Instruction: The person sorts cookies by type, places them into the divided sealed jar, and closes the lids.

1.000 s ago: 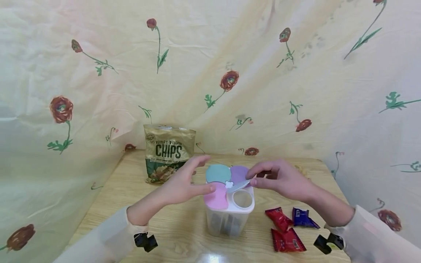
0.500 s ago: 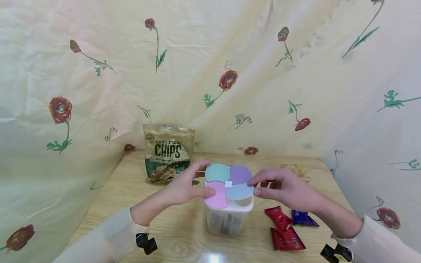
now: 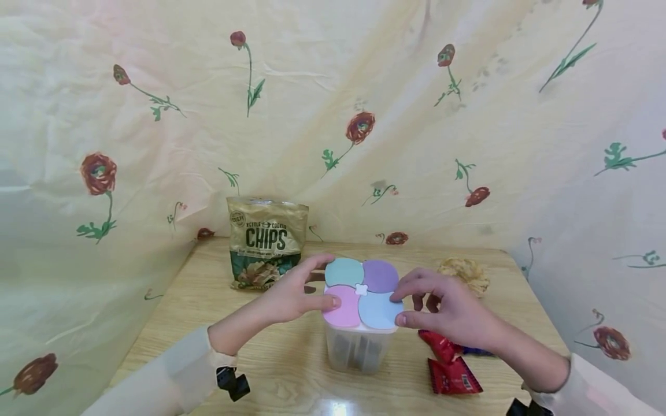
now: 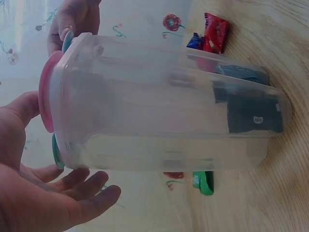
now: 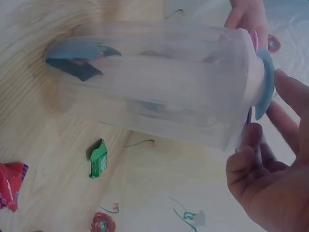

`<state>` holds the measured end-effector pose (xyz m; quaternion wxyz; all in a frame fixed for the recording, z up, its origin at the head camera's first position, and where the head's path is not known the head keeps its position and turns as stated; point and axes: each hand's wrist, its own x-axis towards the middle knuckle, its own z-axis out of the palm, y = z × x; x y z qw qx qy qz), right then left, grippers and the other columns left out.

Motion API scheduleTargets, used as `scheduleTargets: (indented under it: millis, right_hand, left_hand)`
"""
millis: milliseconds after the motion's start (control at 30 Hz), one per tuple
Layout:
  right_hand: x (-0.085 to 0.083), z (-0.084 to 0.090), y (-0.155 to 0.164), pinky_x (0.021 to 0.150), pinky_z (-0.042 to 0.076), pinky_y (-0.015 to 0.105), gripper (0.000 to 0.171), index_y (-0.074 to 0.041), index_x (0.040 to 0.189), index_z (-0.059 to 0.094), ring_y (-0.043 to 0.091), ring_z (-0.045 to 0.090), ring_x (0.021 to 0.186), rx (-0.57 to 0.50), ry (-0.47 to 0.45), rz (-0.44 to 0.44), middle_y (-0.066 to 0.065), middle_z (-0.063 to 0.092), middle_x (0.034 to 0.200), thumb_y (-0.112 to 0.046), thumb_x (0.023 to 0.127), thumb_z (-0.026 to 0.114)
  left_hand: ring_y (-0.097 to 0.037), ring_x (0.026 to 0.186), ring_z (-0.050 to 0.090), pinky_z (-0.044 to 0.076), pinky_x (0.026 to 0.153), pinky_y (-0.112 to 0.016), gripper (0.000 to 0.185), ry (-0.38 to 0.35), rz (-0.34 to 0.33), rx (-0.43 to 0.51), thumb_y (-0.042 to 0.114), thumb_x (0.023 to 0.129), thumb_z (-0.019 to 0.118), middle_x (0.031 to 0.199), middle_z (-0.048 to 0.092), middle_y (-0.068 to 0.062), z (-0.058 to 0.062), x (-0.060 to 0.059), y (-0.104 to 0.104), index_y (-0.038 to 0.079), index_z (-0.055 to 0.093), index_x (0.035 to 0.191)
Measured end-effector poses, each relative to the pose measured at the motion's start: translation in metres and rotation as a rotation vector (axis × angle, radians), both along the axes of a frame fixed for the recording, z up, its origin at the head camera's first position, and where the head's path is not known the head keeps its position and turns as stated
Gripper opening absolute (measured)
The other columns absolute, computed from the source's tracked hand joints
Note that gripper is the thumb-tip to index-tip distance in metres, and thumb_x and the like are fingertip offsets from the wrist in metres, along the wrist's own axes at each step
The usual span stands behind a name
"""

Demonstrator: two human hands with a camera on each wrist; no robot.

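Note:
A clear plastic container (image 3: 358, 346) stands on the wooden table (image 3: 208, 323). Its lid carries teal, purple, pink and light blue flaps, all lying flat. My left hand (image 3: 291, 297) touches the lid's left side, thumb on the pink flap (image 3: 343, 309), index finger beside the teal flap (image 3: 344, 271). Its fingers hang relaxed next to the container (image 4: 169, 106) in the left wrist view. My right hand (image 3: 447, 309) pinches the edge of the light blue flap (image 3: 377, 309), index finger on top, thumb at the rim. That flap (image 5: 264, 84) also shows in the right wrist view. Dark wrapped pieces (image 4: 251, 113) lie in the container's bottom.
A gold chips bag (image 3: 267, 242) stands at the back left. Red candy wrappers (image 3: 452, 375) lie right of the container, partly under my right wrist. A pale crinkled snack (image 3: 465, 273) sits at the back right. Flowered cloth hangs all around the table.
The light blue flap, tilted up over a round opening a second ago, now lies flat over it. My right hand came down with it. The left hand barely moved.

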<state>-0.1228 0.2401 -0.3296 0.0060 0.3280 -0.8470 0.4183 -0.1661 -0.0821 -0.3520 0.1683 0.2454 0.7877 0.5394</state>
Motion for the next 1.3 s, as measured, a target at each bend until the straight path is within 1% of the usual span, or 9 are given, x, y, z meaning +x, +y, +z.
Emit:
scheduleTargets:
  millis: [167, 267, 333, 467, 567, 667, 800, 1133, 1300]
  right_hand:
    - [0.000, 0.002, -0.001, 0.058, 0.048, 0.024, 0.019, -0.031, 0.107, 0.078, 0.010, 0.057, 0.080, 0.040, -0.009, 0.018, -0.007, 0.067, 0.111, -0.023, 0.090, 0.081]
    - [-0.001, 0.002, -0.004, 0.060, 0.049, 0.025, 0.018, -0.033, 0.106, 0.077, 0.010, 0.057, 0.082, 0.064, -0.033, -0.026, -0.009, 0.067, 0.109, -0.029, 0.089, 0.082]
    - [-0.001, 0.003, -0.006, 0.061, 0.049, 0.026, 0.022, -0.035, 0.108, 0.077, 0.010, 0.056, 0.082, 0.089, -0.034, -0.066, -0.010, 0.065, 0.108, -0.034, 0.087, 0.083]
    - [-0.001, 0.006, -0.008, 0.060, 0.045, 0.023, 0.030, -0.039, 0.113, 0.075, 0.009, 0.050, 0.078, 0.152, 0.016, -0.075, -0.012, 0.059, 0.113, -0.036, 0.085, 0.085]
    - [-0.001, 0.009, -0.011, 0.060, 0.042, 0.022, 0.026, -0.040, 0.111, 0.077, 0.008, 0.048, 0.076, 0.185, 0.061, -0.039, -0.012, 0.056, 0.115, -0.036, 0.087, 0.084]
    - [-0.002, 0.011, -0.014, 0.063, 0.042, 0.022, 0.023, -0.039, 0.108, 0.078, 0.008, 0.051, 0.084, 0.195, 0.052, -0.030, -0.011, 0.056, 0.114, -0.043, 0.086, 0.082]
    - [-0.003, 0.013, -0.016, 0.066, 0.043, 0.025, 0.029, -0.037, 0.107, 0.080, 0.012, 0.053, 0.094, 0.206, -0.004, -0.051, -0.009, 0.057, 0.113, -0.051, 0.082, 0.082]
    - [-0.003, 0.023, -0.022, 0.075, 0.046, 0.025, 0.025, -0.036, 0.102, 0.080, 0.015, 0.054, 0.096, 0.288, -0.027, -0.059, -0.009, 0.056, 0.109, -0.044, 0.080, 0.088]
    - [-0.004, 0.028, -0.026, 0.073, 0.047, 0.024, 0.026, -0.033, 0.102, 0.081, 0.013, 0.054, 0.093, 0.315, -0.018, -0.043, -0.009, 0.055, 0.107, -0.043, 0.079, 0.089]
  left_hand:
    - [-0.038, 0.138, 0.048, 0.042, 0.111, -0.060, 0.082, -0.008, -0.005, 0.022, 0.024, 0.091, 0.077, 0.151, 0.045, -0.015, -0.002, -0.001, 0.000, 0.006, 0.033, 0.157]
    - [-0.038, 0.138, 0.048, 0.044, 0.110, -0.058, 0.082, -0.008, -0.006, 0.025, 0.024, 0.091, 0.078, 0.151, 0.045, -0.015, -0.003, -0.002, 0.000, 0.006, 0.033, 0.157]
    - [-0.037, 0.138, 0.049, 0.045, 0.110, -0.057, 0.083, -0.015, 0.000, 0.025, 0.024, 0.091, 0.078, 0.152, 0.045, -0.015, -0.003, -0.002, 0.000, 0.008, 0.032, 0.158]
    - [-0.036, 0.138, 0.049, 0.047, 0.109, -0.053, 0.084, -0.023, 0.010, 0.020, 0.025, 0.090, 0.078, 0.152, 0.045, -0.014, -0.002, -0.001, 0.000, 0.010, 0.032, 0.158]
    - [-0.036, 0.138, 0.049, 0.047, 0.109, -0.054, 0.081, -0.023, 0.003, 0.028, 0.024, 0.091, 0.078, 0.152, 0.045, -0.014, -0.003, -0.002, -0.001, 0.011, 0.034, 0.157]
    - [-0.037, 0.138, 0.049, 0.047, 0.108, -0.055, 0.079, -0.026, -0.005, 0.040, 0.024, 0.091, 0.078, 0.152, 0.045, -0.013, -0.004, -0.003, -0.001, 0.012, 0.036, 0.157]
    - [-0.037, 0.138, 0.049, 0.048, 0.108, -0.054, 0.079, -0.028, -0.006, 0.041, 0.023, 0.091, 0.078, 0.151, 0.046, -0.012, -0.005, -0.004, -0.001, 0.012, 0.037, 0.157]
    - [-0.037, 0.139, 0.048, 0.049, 0.108, -0.052, 0.081, -0.047, 0.006, 0.023, 0.025, 0.091, 0.079, 0.152, 0.044, -0.011, -0.006, -0.002, -0.001, 0.013, 0.035, 0.158]
    - [-0.037, 0.140, 0.047, 0.048, 0.108, -0.054, 0.083, -0.061, -0.001, 0.033, 0.024, 0.091, 0.078, 0.152, 0.044, -0.012, -0.006, -0.003, -0.001, 0.011, 0.033, 0.159]
